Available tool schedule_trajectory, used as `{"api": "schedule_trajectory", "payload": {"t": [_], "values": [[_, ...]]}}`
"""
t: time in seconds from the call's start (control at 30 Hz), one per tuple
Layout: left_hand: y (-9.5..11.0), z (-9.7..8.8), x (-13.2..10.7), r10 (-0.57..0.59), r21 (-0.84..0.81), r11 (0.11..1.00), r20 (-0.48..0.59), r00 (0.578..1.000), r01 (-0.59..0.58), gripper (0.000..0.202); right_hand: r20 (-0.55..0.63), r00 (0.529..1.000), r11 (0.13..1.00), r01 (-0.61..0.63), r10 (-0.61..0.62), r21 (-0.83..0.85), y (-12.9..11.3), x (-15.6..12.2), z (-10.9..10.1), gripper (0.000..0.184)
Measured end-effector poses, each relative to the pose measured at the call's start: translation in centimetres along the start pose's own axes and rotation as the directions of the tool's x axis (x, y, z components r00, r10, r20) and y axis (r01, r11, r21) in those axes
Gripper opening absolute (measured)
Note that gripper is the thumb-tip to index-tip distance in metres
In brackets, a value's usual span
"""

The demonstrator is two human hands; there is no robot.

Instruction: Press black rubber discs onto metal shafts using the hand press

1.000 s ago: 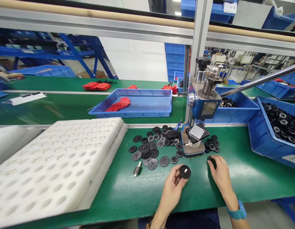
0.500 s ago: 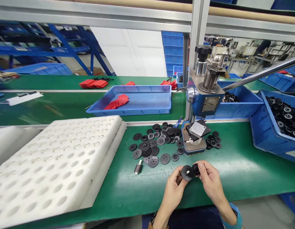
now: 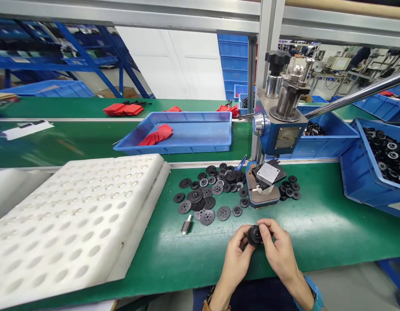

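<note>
My left hand (image 3: 236, 255) is closed round the edge of a large black disc, which now lies mostly behind a smaller black wheel (image 3: 255, 235). The fingertips of my right hand (image 3: 280, 247) pinch that smaller wheel against the disc's face. Both parts are held just above the green bench, near its front edge. Further left lies a small dark cylinder with a white shaft (image 3: 186, 225). Loose black discs (image 3: 207, 217) and smaller wheels are spread beyond my hands, beside the base of a hand press (image 3: 264, 199).
A white foam tray (image 3: 89, 207) with rows of round holes fills the left side. Behind the bench stands a shallow blue bin (image 3: 200, 149) with red pieces. Blue bins of black parts (image 3: 358, 172) stand at right. The press's long lever (image 3: 351, 95) reaches out to the right.
My right hand has moved left and brought the smaller wheel onto the disc, covering the white shaft tip that showed at its centre. My left hand has stayed about where it was.
</note>
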State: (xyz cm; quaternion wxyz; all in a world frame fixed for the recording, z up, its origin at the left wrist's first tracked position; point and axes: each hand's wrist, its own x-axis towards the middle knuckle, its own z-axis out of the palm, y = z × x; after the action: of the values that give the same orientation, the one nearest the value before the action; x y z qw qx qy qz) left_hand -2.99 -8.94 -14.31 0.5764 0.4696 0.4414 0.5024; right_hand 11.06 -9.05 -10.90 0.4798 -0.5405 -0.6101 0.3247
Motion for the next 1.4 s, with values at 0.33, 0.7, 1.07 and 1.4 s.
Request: {"api": "schedule_trajectory", "payload": {"t": [0.33,0.7,1.07,1.4], "values": [[-0.3,0.1,-0.3,0.032,0.043,0.999,-0.069,0.997,-0.03,0.02,0.085,0.949,0.947,0.31,-0.304,-0.086,-0.5,-0.2,-0.2,0.023],[-0.4,0.0,-0.5,0.108,0.16,0.983,-0.082,0.991,-0.094,0.015,0.105,0.828,0.78,0.556,-0.551,-0.288,0.4,-1.0,0.1,0.029],[-1.3,0.6,0.0,-0.079,-0.062,0.996,-0.148,0.986,0.071,0.022,0.078,0.894,0.868,0.446,-0.44,-0.217,2.7,-1.1,0.3,0.036],[-1.3,-0.3,0.2,-0.003,-0.012,1.0,-0.354,0.935,-0.001,0.032,0.22,0.948,0.886,0.299,-0.232,-0.354,4.8,-2.6,-0.6,0.04]]}}
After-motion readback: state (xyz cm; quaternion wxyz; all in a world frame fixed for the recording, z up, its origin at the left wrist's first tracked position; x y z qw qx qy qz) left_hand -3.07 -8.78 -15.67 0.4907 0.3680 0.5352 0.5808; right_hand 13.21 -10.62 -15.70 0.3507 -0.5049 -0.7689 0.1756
